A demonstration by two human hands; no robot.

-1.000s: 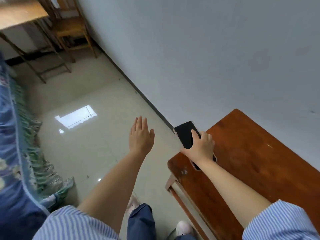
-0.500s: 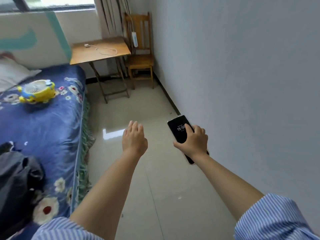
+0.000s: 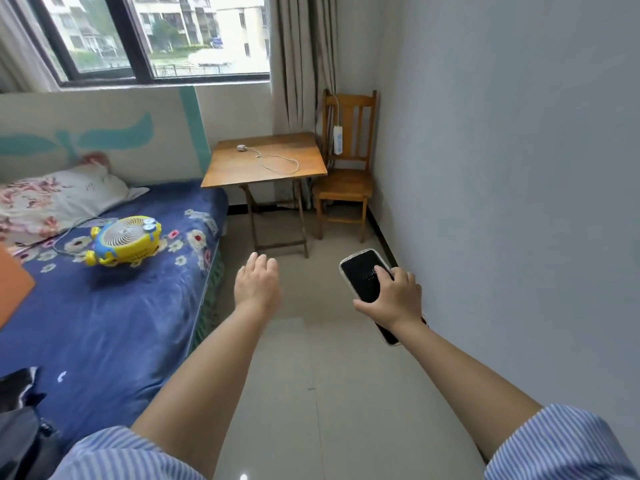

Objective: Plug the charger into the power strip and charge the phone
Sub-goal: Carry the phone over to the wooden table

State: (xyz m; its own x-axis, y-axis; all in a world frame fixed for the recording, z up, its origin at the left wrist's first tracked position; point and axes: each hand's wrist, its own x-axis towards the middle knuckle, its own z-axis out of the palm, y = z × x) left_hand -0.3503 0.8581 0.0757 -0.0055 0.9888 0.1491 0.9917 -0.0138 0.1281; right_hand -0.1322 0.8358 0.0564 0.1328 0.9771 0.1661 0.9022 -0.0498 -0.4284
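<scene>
My right hand grips a black phone with a dim lit screen, held out over the floor near the right wall. My left hand hangs in the air beside it, empty, fingers loosely apart. A white charger with its looped white cable lies on the small wooden folding table at the far end of the room. A white power strip hangs against the back of the wooden chair in the corner, right of the table.
A bed with a blue flowered sheet runs along the left, carrying a yellow fan and a pillow. A dark bag lies at its near end. Tiled floor leads between the bed and the right wall towards the table.
The view has lifted from a brown tabletop and the floor to the far end of the room. My right hand has carried the phone off that tabletop; the left hand stays empty.
</scene>
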